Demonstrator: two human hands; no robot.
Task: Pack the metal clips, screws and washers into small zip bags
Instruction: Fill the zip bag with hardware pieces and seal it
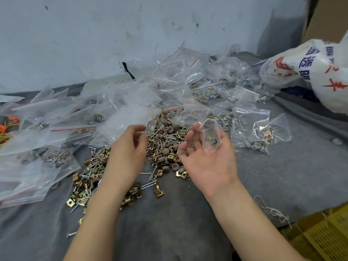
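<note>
A loose pile of hardware (163, 146) lies on the grey cloth: brass clips (84, 185), silver screws (148, 184) and round grey washers (165, 129). My right hand (207, 166) is palm up over the pile's right side. It holds a small clear zip bag (211, 136) between thumb and fingers, with a few pieces inside. My left hand (126, 157) hovers over the pile's left side, its thumb and fingertips pinching what looks like a thin screw (140, 132).
Clear zip bags (47, 129) with red seal lines are heaped to the left and behind. Filled bags (252, 127) lie to the right. A white printed sack (310, 72) sits far right, a yellow crate (323, 236) at bottom right, a white string (271, 210) near it.
</note>
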